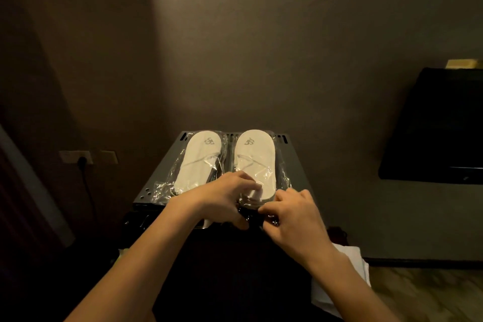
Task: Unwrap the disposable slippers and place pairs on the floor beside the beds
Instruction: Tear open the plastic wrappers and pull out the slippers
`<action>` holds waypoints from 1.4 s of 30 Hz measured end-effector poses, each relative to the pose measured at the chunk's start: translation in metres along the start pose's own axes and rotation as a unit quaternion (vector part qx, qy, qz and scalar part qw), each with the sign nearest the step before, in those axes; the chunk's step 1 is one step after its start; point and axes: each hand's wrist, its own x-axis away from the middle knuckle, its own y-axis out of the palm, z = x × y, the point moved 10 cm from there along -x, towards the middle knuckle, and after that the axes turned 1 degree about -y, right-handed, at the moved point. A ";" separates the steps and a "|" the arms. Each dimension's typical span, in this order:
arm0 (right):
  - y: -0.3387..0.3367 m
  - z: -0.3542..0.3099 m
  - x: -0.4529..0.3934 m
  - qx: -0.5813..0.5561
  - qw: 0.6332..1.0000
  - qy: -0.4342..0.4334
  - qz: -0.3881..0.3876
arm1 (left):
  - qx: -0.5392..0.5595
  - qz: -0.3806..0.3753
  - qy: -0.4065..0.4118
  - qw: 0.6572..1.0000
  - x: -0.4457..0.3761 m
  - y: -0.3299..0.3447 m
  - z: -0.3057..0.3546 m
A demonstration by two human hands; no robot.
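Both hands, left (222, 198) and right (292, 213), pinched the near end of the right-hand clear-wrapped white slipper pack (254, 162) at twelve o'clock on the grey desk (295, 165); light, crinkly, probably slippery film, best torn there.

The room was dim. A plain brown wall (261, 47) filled the view, with a paler band of light (162, 8) down it. A wall socket (76, 157) with a dark plug and cable sat low left. A dark television (439, 125) hung at right. Wood-pattern floor (431, 293) showed lower right, below a dark skirting board (423, 262).
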 end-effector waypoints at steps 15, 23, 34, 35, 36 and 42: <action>-0.006 0.012 -0.004 0.011 0.995 0.030 0.098 | 0.055 0.189 0.031 0.980 0.000 -0.022 0.001; -0.003 0.011 -0.013 -0.057 0.994 -0.045 0.078 | 0.182 0.200 0.073 0.960 0.004 -0.027 0.004; -0.068 0.127 0.023 -0.625 0.683 0.241 0.291 | 0.533 0.375 -0.107 0.751 0.028 -0.055 -0.071; -0.065 0.128 0.022 -0.673 0.644 0.252 0.263 | 0.576 0.339 -0.100 0.737 0.023 -0.052 -0.067; -0.064 0.127 0.022 -0.699 0.623 0.258 0.237 | 0.609 0.312 -0.093 0.723 0.019 -0.050 -0.066; -0.056 0.144 0.030 -0.704 0.609 0.305 0.200 | 0.599 0.295 -0.132 0.732 0.025 -0.051 -0.084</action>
